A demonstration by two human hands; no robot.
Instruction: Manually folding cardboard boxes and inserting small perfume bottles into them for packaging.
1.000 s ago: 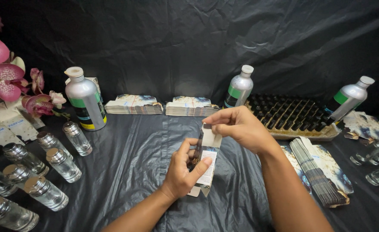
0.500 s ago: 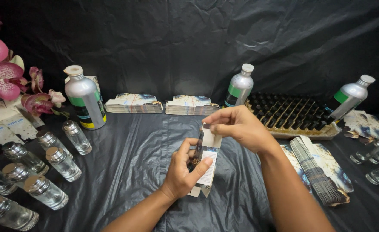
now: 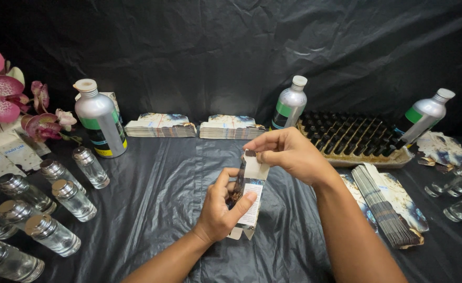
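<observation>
My left hand (image 3: 221,207) grips a small upright printed carton (image 3: 248,200) around its lower half, over the black plastic sheet (image 3: 157,199). The carton's bottom flaps hang loose below my fingers. My right hand (image 3: 288,153) pinches the open top flap of the same carton from above. A dark slim item shows along the carton's left edge; what it is I cannot tell.
Several clear glass bottles with silver caps (image 3: 73,199) stand at the left, near pink flowers (image 3: 3,86). Three silver metal bottles (image 3: 99,119) stand at the back with stacks of flat cartons (image 3: 160,126). A tray of dark vials (image 3: 354,139) and fanned flat cartons (image 3: 385,207) lie right.
Almost nothing differs. Both hands stay on the carton, and my right fingers have shifted slightly at the top flap.
</observation>
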